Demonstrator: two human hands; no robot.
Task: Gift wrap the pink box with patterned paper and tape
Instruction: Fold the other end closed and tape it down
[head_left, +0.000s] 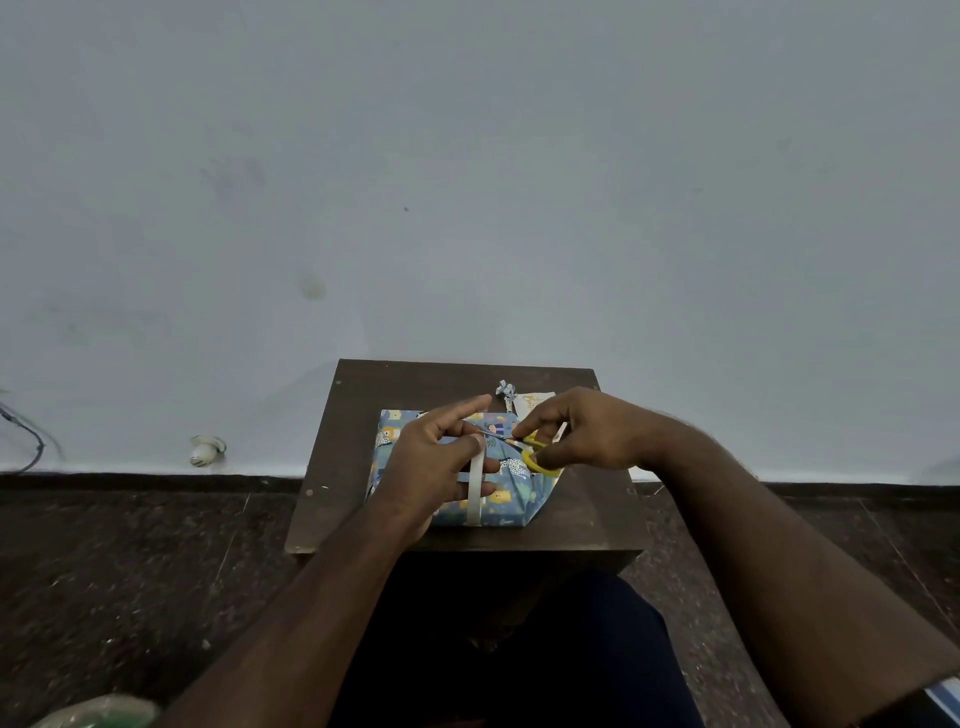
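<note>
- Where the small dark wooden table (587, 514) stands against the pale wall (467, 182), the box (511, 501) lies flat on its top, already covered in blue patterned paper (387, 434) printed with small animals.
- Left hand (431, 467): over the left half of the box, thumb and fingers curled round a roll of white tape (475, 493), which stands on edge against the paper; the index finger points away from the person.
- Right hand (582, 436): over the far right corner of the box, fingers hooked through the yellow handles of a pair of scissors (540, 460). The blades point left toward the left hand; whether they are parted cannot be told.
- Behind the box, near the table's far edge: a small patterned bow (505, 391) and a pale card (535, 401), partly hidden by the right hand.
- Floor (130, 561): dark and speckled. A small white object (207, 451) lies at the foot of the wall, left of the table.
</note>
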